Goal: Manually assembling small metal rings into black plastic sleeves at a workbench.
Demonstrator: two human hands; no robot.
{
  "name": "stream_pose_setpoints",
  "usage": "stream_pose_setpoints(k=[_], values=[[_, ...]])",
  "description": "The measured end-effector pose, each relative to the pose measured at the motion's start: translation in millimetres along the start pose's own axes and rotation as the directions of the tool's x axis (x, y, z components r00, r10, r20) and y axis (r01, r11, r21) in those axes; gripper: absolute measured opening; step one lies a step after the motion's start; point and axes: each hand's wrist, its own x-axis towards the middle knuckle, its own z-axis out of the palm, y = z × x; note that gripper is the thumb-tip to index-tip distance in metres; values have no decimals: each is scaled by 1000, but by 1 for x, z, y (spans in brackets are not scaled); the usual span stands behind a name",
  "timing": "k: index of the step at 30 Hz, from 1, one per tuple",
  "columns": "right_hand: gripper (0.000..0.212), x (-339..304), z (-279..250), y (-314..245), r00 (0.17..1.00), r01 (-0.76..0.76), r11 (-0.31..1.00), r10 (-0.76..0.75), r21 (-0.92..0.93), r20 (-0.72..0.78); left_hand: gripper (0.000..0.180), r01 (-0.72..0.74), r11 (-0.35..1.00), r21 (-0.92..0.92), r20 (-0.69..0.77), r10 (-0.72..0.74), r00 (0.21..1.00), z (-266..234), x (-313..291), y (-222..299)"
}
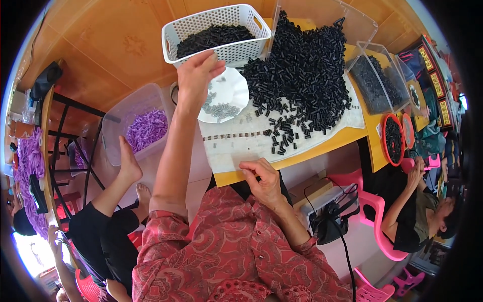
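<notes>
My left hand (pixel 197 73) reaches over the white scalloped plate (pixel 236 83), in front of the white perforated basket (pixel 216 50). Its fingers are stretched out and slightly apart, with nothing visible in them. Small clear pieces (pixel 221 109) lie on the lower part of the plate. At the table's front edge is my right hand (pixel 265 185), its thumb and forefinger tips close together in a pinch. Whatever they hold, if anything, is too small to make out. A row of small dark pieces (pixel 235 135) lies on the white cloth (pixel 224 153) beyond that hand.
A big heap of short black tubes (pixel 307 70) spills over the cloth from a clear bin. More black pieces fill the basket and a clear box (pixel 377 83). Left of the table, a plastic tub (pixel 118 133) holds purple pieces. Other people sit at both sides, near pink chairs (pixel 375 211).
</notes>
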Motion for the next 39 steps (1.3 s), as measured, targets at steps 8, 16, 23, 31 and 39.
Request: stream_pose_setpoints(k=[8, 16, 23, 31, 39], values=[[14, 0, -2, 8, 999, -25, 1000, 25, 4, -31, 23, 82, 985, 150, -75, -72, 995, -48, -98, -19], [14, -4, 2, 10, 1000, -4, 999, 5, -36, 11, 16, -43, 778, 627, 5, 52, 999, -46, -98, -38], [15, -6, 9, 6, 997, 72, 991, -69, -111, 31, 16, -299, 377, 877, 256, 160, 953, -32, -32, -54], [16, -6, 6, 5, 994, 77, 989, -66, -128, 82, 18, -210, 49, 976, 210, 16, 978, -18, -23, -67], [15, -8, 4, 7, 995, 77, 987, -67, -139, 73, 20, -344, 15, 939, 341, 84, 936, -16, -27, -76]])
